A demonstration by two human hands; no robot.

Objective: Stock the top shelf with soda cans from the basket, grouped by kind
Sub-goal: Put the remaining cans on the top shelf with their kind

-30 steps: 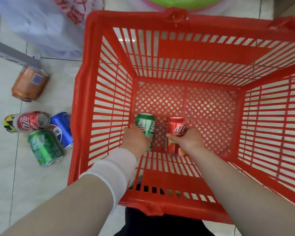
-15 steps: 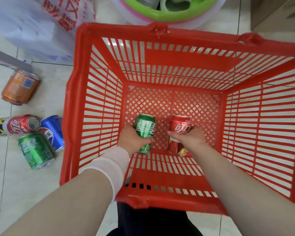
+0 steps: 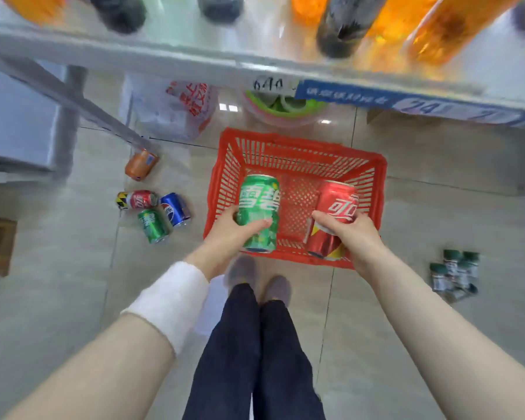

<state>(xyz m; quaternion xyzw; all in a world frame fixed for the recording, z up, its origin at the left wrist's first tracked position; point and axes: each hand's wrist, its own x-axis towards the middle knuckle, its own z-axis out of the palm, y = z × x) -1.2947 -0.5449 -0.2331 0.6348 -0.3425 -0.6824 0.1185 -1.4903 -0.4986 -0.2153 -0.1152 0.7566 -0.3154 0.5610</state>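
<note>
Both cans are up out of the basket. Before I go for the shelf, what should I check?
1. Left hand grips green can: ok.
2. Right hand grips red can: ok.
3. Kinds differ, so separate groups needed: ok.
4. Basket emptied: cannot tell; held cans hide part of its bottom.
5. Room on top shelf: cannot tell; only a blurred shelf with bottles shows.
6. Loose cans on floor lie apart from the shoes: ok.
</note>
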